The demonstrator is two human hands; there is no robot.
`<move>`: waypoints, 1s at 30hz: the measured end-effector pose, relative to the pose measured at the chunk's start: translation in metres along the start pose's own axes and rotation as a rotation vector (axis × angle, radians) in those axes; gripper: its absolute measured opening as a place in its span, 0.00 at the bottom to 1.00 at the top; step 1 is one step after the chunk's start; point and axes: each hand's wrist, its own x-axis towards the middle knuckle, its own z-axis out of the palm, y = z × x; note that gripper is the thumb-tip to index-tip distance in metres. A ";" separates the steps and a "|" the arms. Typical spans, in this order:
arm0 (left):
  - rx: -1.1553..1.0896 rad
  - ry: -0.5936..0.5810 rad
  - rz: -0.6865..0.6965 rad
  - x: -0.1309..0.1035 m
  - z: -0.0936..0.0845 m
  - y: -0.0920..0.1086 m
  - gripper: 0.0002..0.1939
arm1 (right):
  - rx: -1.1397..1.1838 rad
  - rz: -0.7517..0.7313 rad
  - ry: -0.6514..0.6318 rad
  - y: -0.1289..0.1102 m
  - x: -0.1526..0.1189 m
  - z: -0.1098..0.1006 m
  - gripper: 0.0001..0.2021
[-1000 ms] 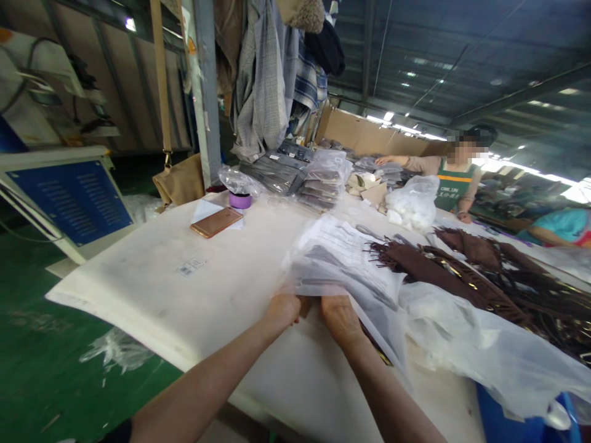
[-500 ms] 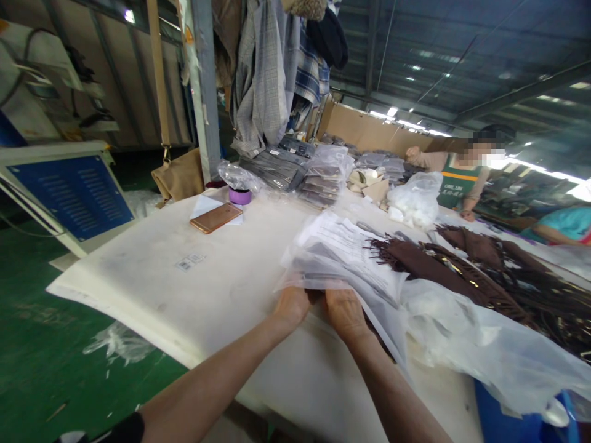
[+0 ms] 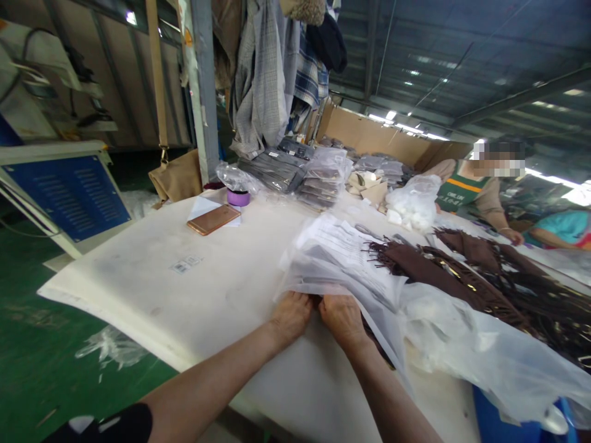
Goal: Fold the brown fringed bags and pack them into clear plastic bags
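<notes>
Both hands rest side by side near the near edge of the desk (image 3: 152,289), wrists converging from the lower frame. The left hand (image 3: 292,314) and the right hand (image 3: 340,317) lie almost touching, fingers tucked forward under the near hem of a clear plastic bag (image 3: 341,264); each appears to pinch the bag's open end, though the fingertips are hidden beneath the film. The bag lies directly ahead of the hands, its long axis running away toward the far right, with a dark folded garment (image 3: 369,329) showing at its mouth. Neither hand is clearly nearer; the right sits closer to the garment. Just beyond, brown fringed garments (image 3: 443,271) spread toward the right edge. Farther left lie a phone (image 3: 213,219) and a purple tape roll (image 3: 239,197). At the far edge, stacked packed bags (image 3: 318,178); a co-worker (image 3: 466,191) stands beyond.
</notes>
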 end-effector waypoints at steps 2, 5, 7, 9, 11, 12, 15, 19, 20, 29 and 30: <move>-0.001 0.007 0.033 -0.001 0.004 -0.001 0.21 | 0.003 -0.020 0.013 0.000 -0.002 0.003 0.13; -0.024 -0.004 0.046 0.002 0.007 -0.003 0.21 | 0.006 -0.040 0.034 0.000 -0.005 0.008 0.14; -0.048 -0.025 0.019 0.007 0.008 -0.005 0.19 | 0.006 -0.051 0.044 0.002 -0.009 0.012 0.14; -0.072 -0.035 -0.008 0.012 0.008 -0.008 0.18 | 0.006 -0.070 0.048 0.004 -0.013 0.018 0.15; -0.094 -0.024 0.005 0.014 0.007 -0.011 0.18 | 0.008 -0.090 0.047 0.006 -0.016 0.024 0.15; -0.103 -0.011 0.025 0.014 0.006 -0.012 0.17 | 0.009 -0.096 0.046 0.007 -0.018 0.026 0.15; -0.115 0.028 0.081 0.006 0.003 -0.017 0.16 | 0.012 -0.091 0.047 0.008 -0.020 0.028 0.14; -0.090 0.056 0.119 -0.007 0.005 -0.021 0.16 | 0.004 -0.079 0.049 0.005 -0.020 0.027 0.13; -0.081 0.060 0.126 -0.008 0.006 -0.021 0.15 | 0.001 -0.077 0.047 0.004 -0.019 0.027 0.12; -0.025 0.056 0.144 -0.003 0.003 -0.004 0.18 | -0.018 -0.088 -0.008 0.005 -0.015 0.018 0.13; -0.024 0.050 0.145 -0.004 0.002 -0.003 0.20 | -0.020 -0.084 -0.015 0.004 -0.016 0.017 0.13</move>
